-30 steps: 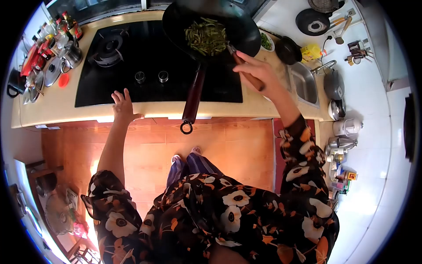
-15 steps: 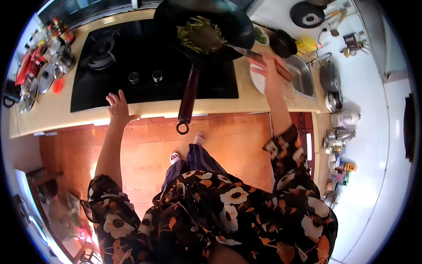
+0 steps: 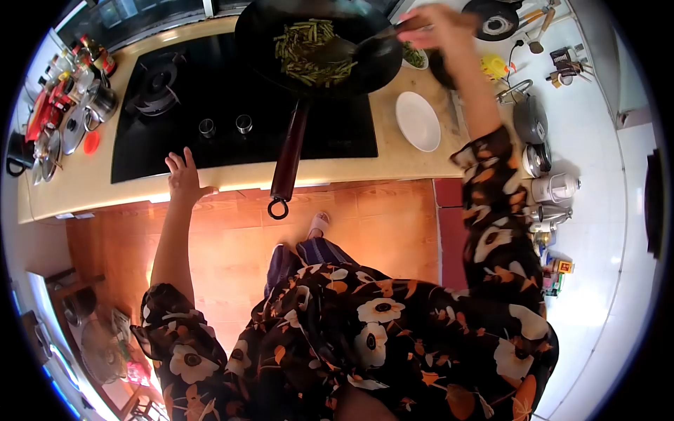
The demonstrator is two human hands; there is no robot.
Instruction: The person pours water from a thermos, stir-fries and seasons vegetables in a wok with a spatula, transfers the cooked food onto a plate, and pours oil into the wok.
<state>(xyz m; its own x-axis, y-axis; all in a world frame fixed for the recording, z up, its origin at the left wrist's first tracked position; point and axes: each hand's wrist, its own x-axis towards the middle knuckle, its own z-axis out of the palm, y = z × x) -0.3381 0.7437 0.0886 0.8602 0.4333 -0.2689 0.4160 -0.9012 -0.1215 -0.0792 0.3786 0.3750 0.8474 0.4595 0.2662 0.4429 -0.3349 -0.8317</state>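
My right hand [image 3: 439, 27] is closed round the handle of a spatula [image 3: 375, 36] over the right rim of a black wok [image 3: 372, 67]. The spatula's head lies among cut green vegetables [image 3: 312, 52] in the wok. The wok stands on the black glass cooktop [image 3: 182, 133], its dark red handle [image 3: 289, 154] pointing at me past the counter's front edge. My left hand [image 3: 185, 178] rests at the cooktop's front edge with its fingers spread, holding nothing. An oval white plate [image 3: 418, 121] lies on the counter, right of the cooktop.
Bottles [image 3: 95, 55], a metal pot [image 3: 102, 98] and lids [image 3: 73, 130] crowd the counter's left end. Behind my right arm are a bowl of greens [image 3: 414, 56] and a faucet [image 3: 516, 90]. A pan [image 3: 495, 24] hangs on the right wall.
My right hand has moved up and away from me with the spatula, uncovering the white plate. The vegetables have shifted in the wok. My left hand stays at the cooktop's edge.
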